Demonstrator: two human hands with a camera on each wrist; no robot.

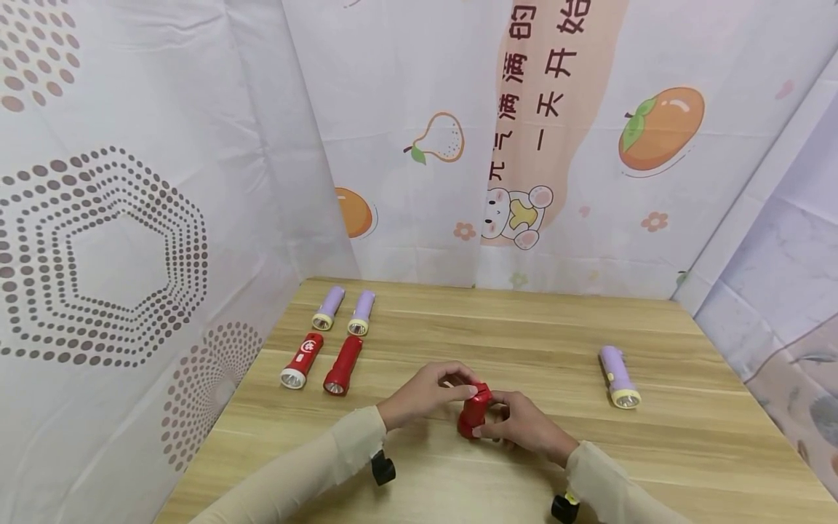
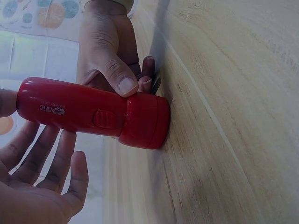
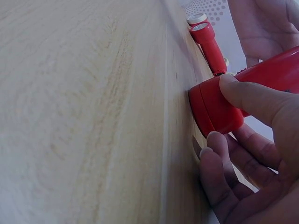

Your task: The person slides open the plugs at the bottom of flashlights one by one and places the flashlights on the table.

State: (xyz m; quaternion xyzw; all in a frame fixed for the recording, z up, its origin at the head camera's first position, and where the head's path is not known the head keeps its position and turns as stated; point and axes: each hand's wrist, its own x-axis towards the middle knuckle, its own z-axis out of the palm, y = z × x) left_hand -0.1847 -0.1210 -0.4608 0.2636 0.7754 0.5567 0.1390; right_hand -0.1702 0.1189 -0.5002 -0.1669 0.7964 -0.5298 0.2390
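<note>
A red flashlight (image 1: 475,412) stands upright on the wooden table, its wide head down against the surface. My left hand (image 1: 428,393) pinches its tail end from above, thumb on the near side. In the left wrist view, the slide switch (image 2: 103,119) and white print show on the barrel, with the left fingers (image 2: 64,151) spread beside it. Low on the same flashlight, my right hand (image 1: 529,426) holds the head. The right wrist view shows the right thumb (image 3: 254,98) pressed on the flashlight's head (image 3: 212,107) and the other fingers curved underneath.
Back left on the table (image 1: 406,327) lie two purple flashlights (image 1: 331,302) (image 1: 363,309). In front of them lie a red-and-white flashlight (image 1: 304,358) and a plain red flashlight (image 1: 344,364). Another purple flashlight (image 1: 617,372) lies at the right. Printed curtains (image 1: 406,182) hang behind and beside the table.
</note>
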